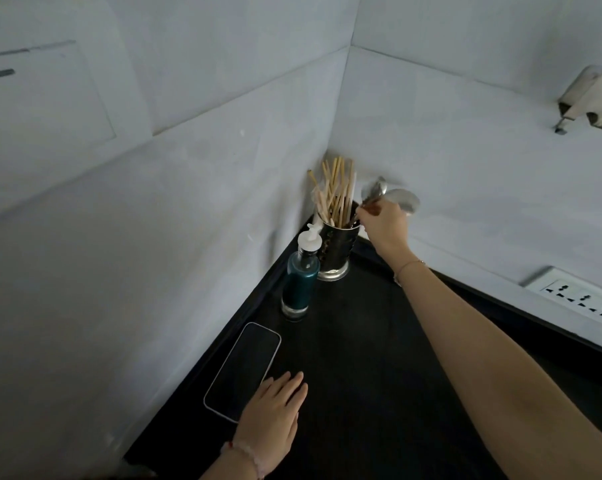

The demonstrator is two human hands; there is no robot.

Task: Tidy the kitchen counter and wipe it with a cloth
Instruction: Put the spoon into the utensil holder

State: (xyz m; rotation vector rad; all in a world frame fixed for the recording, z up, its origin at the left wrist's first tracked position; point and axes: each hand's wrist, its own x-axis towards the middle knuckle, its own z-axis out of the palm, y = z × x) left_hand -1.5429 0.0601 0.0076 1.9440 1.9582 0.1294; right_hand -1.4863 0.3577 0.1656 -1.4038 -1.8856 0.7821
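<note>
A black kitchen counter (369,358) runs into a corner of white tiled walls. In that corner stands a metal utensil holder (337,251) full of wooden chopsticks (334,192). My right hand (384,226) reaches over the holder's rim and grips the handles of metal spoons (389,197), their bowls pointing up and blurred. A glass bottle (301,278) with dark teal liquid and a white spout stands just in front of the holder. A phone (244,370) lies face up near the left wall. My left hand (275,414) rests flat on the counter beside the phone, fingers together.
A white socket strip (580,299) sits on the right wall just above the counter. A white fixture (583,98) hangs at the upper right. Walls close in the counter on the left and at the back.
</note>
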